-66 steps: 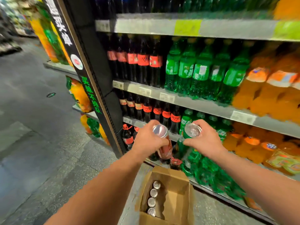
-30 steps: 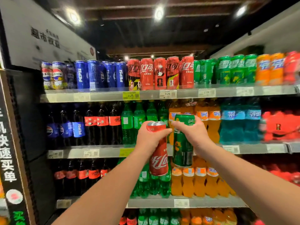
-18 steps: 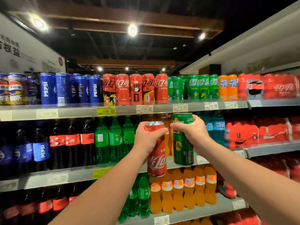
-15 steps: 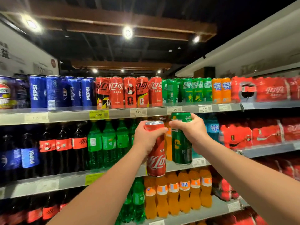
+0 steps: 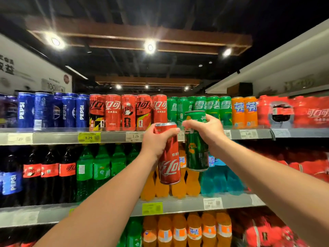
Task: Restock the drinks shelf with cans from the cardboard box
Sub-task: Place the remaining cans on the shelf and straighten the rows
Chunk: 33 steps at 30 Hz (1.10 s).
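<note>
My left hand (image 5: 157, 140) grips a tall red cola can (image 5: 170, 163) near its top, held upright in front of the shelves. My right hand (image 5: 206, 130) grips a green soda can (image 5: 196, 150) by its upper part, just right of the red one and a little higher. Both cans hang level with the front edge of the top shelf (image 5: 110, 137). On that shelf stand rows of red cans (image 5: 128, 112) and green cans (image 5: 211, 107). The cardboard box is out of view.
The top shelf also carries blue Pepsi cans (image 5: 53, 110), orange cans (image 5: 244, 112) and red multipacks (image 5: 293, 112). Below it are shelves of dark cola bottles (image 5: 48, 173), green bottles (image 5: 101, 168) and orange bottles (image 5: 178, 186). Ceiling beams with spotlights hang overhead.
Both hands have lifted their cans from above the floor box up to the top shelf's edge. My view has tilted upward, so the box dropped out of sight.
</note>
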Tool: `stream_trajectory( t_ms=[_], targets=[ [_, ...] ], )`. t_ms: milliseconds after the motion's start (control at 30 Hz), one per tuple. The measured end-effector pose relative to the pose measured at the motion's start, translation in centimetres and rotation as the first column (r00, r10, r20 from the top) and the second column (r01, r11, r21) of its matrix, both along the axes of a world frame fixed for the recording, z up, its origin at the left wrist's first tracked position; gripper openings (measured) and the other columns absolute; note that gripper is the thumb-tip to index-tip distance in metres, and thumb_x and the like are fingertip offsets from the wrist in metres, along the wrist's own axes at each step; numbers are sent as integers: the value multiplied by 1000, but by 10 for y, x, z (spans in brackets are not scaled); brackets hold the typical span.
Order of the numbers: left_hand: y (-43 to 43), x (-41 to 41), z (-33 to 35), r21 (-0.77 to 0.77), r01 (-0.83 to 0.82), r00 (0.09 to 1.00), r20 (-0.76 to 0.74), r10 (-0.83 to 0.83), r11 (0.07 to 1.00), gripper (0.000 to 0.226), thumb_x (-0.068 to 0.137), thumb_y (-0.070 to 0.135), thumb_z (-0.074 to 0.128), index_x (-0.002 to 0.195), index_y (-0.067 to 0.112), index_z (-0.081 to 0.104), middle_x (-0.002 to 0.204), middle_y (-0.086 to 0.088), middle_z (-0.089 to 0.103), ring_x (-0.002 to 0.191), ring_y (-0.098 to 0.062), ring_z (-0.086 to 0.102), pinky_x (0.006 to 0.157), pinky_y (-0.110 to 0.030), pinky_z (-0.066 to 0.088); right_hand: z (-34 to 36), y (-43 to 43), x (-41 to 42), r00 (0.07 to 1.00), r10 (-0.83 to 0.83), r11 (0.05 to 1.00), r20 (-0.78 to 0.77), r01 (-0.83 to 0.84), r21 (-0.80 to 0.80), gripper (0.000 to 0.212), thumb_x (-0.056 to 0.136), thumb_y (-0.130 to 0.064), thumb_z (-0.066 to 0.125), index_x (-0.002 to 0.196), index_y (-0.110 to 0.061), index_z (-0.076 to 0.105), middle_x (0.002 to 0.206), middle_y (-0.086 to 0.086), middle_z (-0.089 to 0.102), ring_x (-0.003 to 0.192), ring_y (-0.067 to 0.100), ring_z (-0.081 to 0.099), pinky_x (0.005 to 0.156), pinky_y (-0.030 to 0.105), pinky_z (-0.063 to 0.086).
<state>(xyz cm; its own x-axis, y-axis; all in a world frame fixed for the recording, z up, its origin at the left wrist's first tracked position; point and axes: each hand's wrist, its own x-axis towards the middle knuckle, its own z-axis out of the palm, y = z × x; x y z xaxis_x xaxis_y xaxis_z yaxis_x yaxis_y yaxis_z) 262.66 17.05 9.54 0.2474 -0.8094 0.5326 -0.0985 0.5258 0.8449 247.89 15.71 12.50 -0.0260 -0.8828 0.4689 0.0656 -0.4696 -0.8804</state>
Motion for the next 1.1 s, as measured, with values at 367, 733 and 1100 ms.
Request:
stream_trajectory(
  t_ms=[367, 733, 1100],
  targets=[
    [-44, 18, 33, -60, -100, 994, -36, 98, 993, 46, 67, 30, 83, 107, 14, 65, 97, -8, 72, 87, -28, 70, 82, -47, 57, 46, -64, 19, 996, -39, 993, 86, 48, -112, 96, 63, -35, 88, 143, -13, 40, 124, 4, 59, 96, 14, 59, 76, 31, 50],
    [-80, 38, 54, -94, -133, 991, -40, 129, 987, 47, 66, 32, 84, 105, 17, 63, 99, -5, 72, 89, -24, 70, 84, -48, 56, 81, -124, 29, 996, -40, 985, 84, 53, -167, 60, 63, -35, 88, 114, -19, 60, 92, -2, 72, 77, 11, 71, 66, 30, 57],
    [-106, 48, 60, -112, -190, 982, -23, 188, 975, 42, 66, 34, 83, 101, 19, 64, 97, -3, 72, 86, -22, 71, 81, -45, 58, 96, -170, 39, 993, 86, 973, 82, -66, -222, 37, 71, -25, 84, 102, -20, 63, 86, -5, 71, 68, 6, 69, 51, 22, 50]
  ],
)
